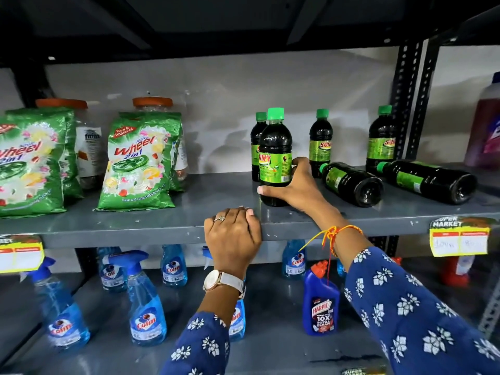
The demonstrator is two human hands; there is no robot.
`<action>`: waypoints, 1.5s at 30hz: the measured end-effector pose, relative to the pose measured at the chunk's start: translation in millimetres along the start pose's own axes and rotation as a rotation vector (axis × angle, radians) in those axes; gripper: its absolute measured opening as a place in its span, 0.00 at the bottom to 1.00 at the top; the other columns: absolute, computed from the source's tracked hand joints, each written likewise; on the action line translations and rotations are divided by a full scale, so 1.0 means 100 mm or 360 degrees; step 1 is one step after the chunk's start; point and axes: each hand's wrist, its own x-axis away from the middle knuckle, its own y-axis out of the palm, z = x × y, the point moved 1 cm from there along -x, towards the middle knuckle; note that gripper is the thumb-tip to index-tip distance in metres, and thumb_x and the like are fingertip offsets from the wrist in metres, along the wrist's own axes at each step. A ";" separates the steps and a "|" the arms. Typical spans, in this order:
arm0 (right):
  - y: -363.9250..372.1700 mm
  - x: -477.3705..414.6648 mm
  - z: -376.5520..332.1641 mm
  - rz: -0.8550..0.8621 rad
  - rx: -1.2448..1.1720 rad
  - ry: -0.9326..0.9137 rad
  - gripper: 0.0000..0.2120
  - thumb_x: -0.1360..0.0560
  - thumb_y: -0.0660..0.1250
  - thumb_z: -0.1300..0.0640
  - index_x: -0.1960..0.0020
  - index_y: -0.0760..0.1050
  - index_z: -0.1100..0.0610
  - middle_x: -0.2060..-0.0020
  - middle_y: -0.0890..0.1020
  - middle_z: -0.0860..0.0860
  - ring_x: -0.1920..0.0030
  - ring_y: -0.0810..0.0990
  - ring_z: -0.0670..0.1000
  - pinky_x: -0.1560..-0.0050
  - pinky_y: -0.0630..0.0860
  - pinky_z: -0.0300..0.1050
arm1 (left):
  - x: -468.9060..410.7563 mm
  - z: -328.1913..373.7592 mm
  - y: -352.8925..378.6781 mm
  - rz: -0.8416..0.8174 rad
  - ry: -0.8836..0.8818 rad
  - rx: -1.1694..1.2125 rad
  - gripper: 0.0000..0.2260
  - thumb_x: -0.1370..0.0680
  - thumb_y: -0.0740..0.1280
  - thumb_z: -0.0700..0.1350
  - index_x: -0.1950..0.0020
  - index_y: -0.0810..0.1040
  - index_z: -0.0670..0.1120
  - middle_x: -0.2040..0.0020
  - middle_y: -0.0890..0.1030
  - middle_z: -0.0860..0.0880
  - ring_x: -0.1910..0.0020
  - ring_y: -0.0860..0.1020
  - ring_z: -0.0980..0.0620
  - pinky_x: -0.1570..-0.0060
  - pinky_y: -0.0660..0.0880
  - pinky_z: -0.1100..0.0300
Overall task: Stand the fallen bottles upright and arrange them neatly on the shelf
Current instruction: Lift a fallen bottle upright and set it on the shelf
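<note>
My right hand (293,185) grips a dark bottle with a green cap and green label (274,150), standing upright near the front of the grey shelf (162,226). A second upright bottle (255,142) stands right behind it. Two more upright bottles (320,139) (381,136) stand toward the back right. Two bottles lie on their sides: one (351,182) just right of my hand, another (430,180) further right, caps pointing left. My left hand (234,234) rests curled over the shelf's front edge, holding no bottle.
Green detergent packs (140,161) (29,163) and orange-lidded jars (153,102) fill the shelf's left side. A pink bottle (487,131) stands beyond the black upright post (405,98). The lower shelf holds blue spray bottles (146,307) and a blue toilet cleaner (322,307). Price tags (460,236) hang on the edge.
</note>
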 end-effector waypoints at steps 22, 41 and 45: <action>0.01 -0.10 0.09 -0.0089 -0.0068 0.0148 0.32 0.38 0.79 0.54 0.40 0.67 0.58 0.50 0.76 0.49 0.47 0.76 0.51 0.46 0.74 0.45 | 0.02 -0.01 0.03 -0.0047 -0.0038 0.0041 0.15 0.25 0.58 0.45 0.65 0.81 0.44 0.67 0.82 0.47 0.68 0.78 0.46 0.61 0.63 0.54; -0.15 0.38 -0.11 -0.0099 -0.0093 -0.0002 0.22 0.40 0.79 0.49 0.48 0.81 0.51 0.52 0.85 0.48 0.51 0.82 0.46 0.47 0.76 0.41 | -0.02 0.00 -0.04 -0.0246 -0.0075 -0.0028 0.16 0.25 0.56 0.45 0.68 0.78 0.46 0.71 0.79 0.47 0.71 0.76 0.46 0.64 0.60 0.53; -0.18 0.50 -0.14 -0.0093 -0.0086 -0.0031 0.24 0.41 0.78 0.48 0.47 0.80 0.52 0.51 0.85 0.49 0.50 0.82 0.47 0.45 0.77 0.43 | -0.01 0.02 -0.06 -0.0335 -0.0085 -0.0055 0.17 0.24 0.56 0.45 0.69 0.78 0.46 0.71 0.79 0.47 0.70 0.76 0.46 0.64 0.60 0.54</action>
